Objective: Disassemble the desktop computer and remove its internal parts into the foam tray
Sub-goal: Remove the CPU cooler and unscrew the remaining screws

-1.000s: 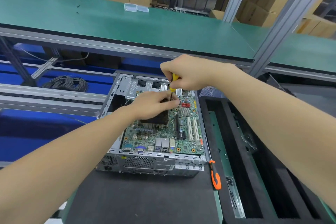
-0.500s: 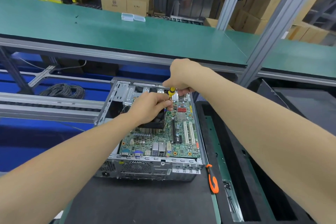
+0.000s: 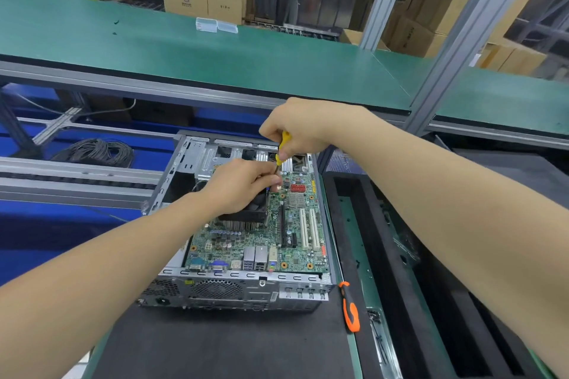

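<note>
An open grey desktop case (image 3: 234,289) lies on a black mat, its green motherboard (image 3: 261,243) exposed. A black cooler with metal fins (image 3: 243,220) sits on the board's far left part. My right hand (image 3: 295,126) grips the yellow handle of a screwdriver (image 3: 284,144), held upright over the cooler's far right corner. My left hand (image 3: 240,184) rests on top of the cooler and pinches the screwdriver's shaft near its tip. The black foam tray (image 3: 348,224) lies to the right of the case.
An orange-handled tool (image 3: 351,308) lies between the case and the tray. A long metal part (image 3: 363,258) lies in the tray's left slot. A green workbench shelf (image 3: 215,58) runs across behind, with a coil of black cable (image 3: 95,152) at the left below it.
Both hands have stayed at the cooler's far right corner with the screwdriver. The view has shifted slightly, so the case sits a little lower and further left.
</note>
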Tool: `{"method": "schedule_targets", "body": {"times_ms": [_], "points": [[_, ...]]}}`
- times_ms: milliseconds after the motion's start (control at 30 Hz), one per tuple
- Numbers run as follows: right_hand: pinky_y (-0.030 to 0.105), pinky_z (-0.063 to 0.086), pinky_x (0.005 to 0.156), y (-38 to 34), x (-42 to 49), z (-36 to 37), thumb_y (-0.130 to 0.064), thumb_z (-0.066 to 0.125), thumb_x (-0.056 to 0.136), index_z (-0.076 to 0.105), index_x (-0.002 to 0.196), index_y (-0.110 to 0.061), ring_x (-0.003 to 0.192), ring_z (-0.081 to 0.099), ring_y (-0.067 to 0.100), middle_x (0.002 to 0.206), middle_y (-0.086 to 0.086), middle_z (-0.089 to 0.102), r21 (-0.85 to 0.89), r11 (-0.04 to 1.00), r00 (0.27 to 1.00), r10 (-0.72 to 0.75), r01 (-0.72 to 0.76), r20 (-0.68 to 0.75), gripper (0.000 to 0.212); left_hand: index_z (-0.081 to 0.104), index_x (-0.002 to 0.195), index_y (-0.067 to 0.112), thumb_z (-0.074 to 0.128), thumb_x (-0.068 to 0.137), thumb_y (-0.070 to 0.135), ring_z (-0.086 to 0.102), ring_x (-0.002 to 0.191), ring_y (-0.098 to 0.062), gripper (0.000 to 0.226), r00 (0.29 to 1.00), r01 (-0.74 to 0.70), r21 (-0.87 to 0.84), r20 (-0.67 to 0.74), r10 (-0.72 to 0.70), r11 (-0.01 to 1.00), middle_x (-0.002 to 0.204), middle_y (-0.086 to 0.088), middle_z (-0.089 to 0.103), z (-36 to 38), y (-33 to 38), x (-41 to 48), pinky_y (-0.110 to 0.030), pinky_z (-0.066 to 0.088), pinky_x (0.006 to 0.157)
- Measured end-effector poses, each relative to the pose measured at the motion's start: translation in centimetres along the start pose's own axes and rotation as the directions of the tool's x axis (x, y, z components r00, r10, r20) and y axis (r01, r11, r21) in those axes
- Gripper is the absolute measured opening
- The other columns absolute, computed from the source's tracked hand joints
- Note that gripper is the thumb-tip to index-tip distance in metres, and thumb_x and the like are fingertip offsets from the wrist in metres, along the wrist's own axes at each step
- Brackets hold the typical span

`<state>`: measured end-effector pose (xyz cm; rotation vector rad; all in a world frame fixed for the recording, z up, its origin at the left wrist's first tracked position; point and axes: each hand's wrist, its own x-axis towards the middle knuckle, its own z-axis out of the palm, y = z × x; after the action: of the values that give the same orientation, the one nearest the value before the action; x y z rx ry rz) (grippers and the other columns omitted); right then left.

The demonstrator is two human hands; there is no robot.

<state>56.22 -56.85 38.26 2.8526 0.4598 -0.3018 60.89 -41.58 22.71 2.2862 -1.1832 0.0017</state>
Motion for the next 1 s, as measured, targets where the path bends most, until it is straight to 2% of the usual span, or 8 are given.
{"method": "schedule_targets", "body": {"times_ms": [67, 267, 367, 467, 533, 700, 833, 1000], "points": [[0.032, 0.028, 0.054, 0.3, 0.1, 0.0, -0.024, 0.079, 0.087, 0.042, 0.073, -0.021, 0.061, 0.039, 0.015, 0.069, -0.002, 0.05, -0.01, 0.998, 0.998, -0.065, 0.065, -0.011, 0.04, 0.069, 0.097, 0.036, 0.046, 0.104, 0.05, 0.057, 0.057, -0.004, 0.027, 0.999, -0.01, 0.0, 0.045, 0.01, 1.0, 0.077, 0.016, 0.071, -0.2, -0.2, 0.2, -0.043, 0.053, 0.063], [0.03, 0.03, 0.053, 0.3, -0.1, 0.6, -0.018, 0.079, 0.084, 0.05, 0.08, -0.017, 0.063, 0.041, 0.006, 0.071, -0.009, 0.051, 0.067, 0.994, 0.993, -0.08, 0.086, -0.085, 0.029, 0.07, 0.084, 0.034, 0.056, 0.103, 0.042, 0.053, 0.05, -0.011, 0.024, 0.999, -0.035, -0.067, -0.023, 0.034, 0.997, 0.053, 0.006, 0.058, 0.2, -0.4, 0.1, -0.035, 0.044, 0.053], [0.033, 0.037, 0.058, -0.1, -0.8, 1.2, -0.037, 0.072, 0.089, 0.053, 0.082, -0.018, 0.069, 0.047, 0.012, 0.076, -0.008, 0.056, 0.199, 0.979, 0.986, 0.072, -0.041, -0.151, 0.028, 0.069, 0.08, 0.033, 0.058, 0.102, 0.04, 0.054, 0.051, -0.011, 0.025, 0.999, -0.025, -0.065, -0.041, 0.022, 0.998, 0.052, 0.01, 0.057, 0.3, -0.3, 0.1, -0.031, 0.041, 0.052], [0.033, 0.04, 0.053, -1.1, -0.9, 2.0, -0.062, 0.052, 0.097, 0.05, 0.073, -0.014, 0.061, 0.047, 0.019, 0.07, 0.003, 0.052, 0.253, 0.911, 0.9, 0.381, -0.326, -0.214, 0.054, 0.067, 0.079, 0.032, 0.058, 0.102, 0.04, 0.054, 0.048, -0.012, 0.026, 0.999, -0.017, -0.072, -0.037, 0.014, 0.997, 0.054, 0.009, 0.059, 0.5, -0.2, 0.1, -0.034, 0.044, 0.054], [0.031, 0.045, 0.052, -1.4, -0.3, 2.0, -0.056, 0.05, 0.1, 0.046, 0.067, -0.015, 0.053, 0.05, 0.019, 0.063, 0.002, 0.052, 0.261, 0.843, 0.842, 0.517, -0.47, -0.154, 0.053, 0.067, 0.079, 0.032, 0.058, 0.102, 0.04, 0.055, 0.05, -0.011, 0.026, 0.999, -0.014, -0.075, -0.032, 0.012, 0.997, 0.058, 0.014, 0.061, 0.5, -0.3, 0.1, -0.031, 0.042, 0.052], [0.012, 0.032, 0.028, -0.9, 0.7, 0.8, -0.016, 0.067, 0.095, 0.052, 0.066, -0.013, 0.036, 0.053, 0.007, 0.061, 0.001, 0.059, 0.527, 0.739, 0.881, 0.472, -0.419, 0.037, 0.032, 0.068, 0.082, 0.034, 0.057, 0.102, 0.042, 0.055, 0.051, -0.008, 0.024, 1.0, -0.01, -0.066, -0.03, 0.008, 0.998, 0.061, 0.01, 0.064, 0.6, -0.5, 0.2, -0.034, 0.047, 0.055], [0.023, 0.044, 0.045, -0.8, 1.0, 0.3, -0.034, 0.062, 0.101, 0.063, 0.071, -0.012, 0.048, 0.056, 0.014, 0.051, -0.006, 0.063, 0.291, 0.888, 0.934, 0.343, -0.357, 0.098, 0.037, 0.068, 0.084, 0.035, 0.057, 0.101, 0.043, 0.057, 0.056, -0.009, 0.023, 0.999, -0.031, -0.078, -0.035, 0.028, 0.996, 0.062, 0.011, 0.063, 0.9, -0.8, 0.3, -0.031, 0.041, 0.051], [0.031, 0.042, 0.062, -0.5, 1.0, -0.1, -0.038, 0.067, 0.096, 0.057, 0.085, -0.016, 0.071, 0.051, 0.019, 0.082, -0.001, 0.062, 0.172, 0.973, 0.987, 0.147, -0.156, 0.063, 0.027, 0.069, 0.086, 0.034, 0.057, 0.1, 0.046, 0.058, 0.061, -0.009, 0.022, 1.0, -0.02, -0.072, -0.017, 0.019, 0.997, 0.064, 0.008, 0.063, 1.0, -1.1, 0.5, -0.034, 0.044, 0.054]]}}
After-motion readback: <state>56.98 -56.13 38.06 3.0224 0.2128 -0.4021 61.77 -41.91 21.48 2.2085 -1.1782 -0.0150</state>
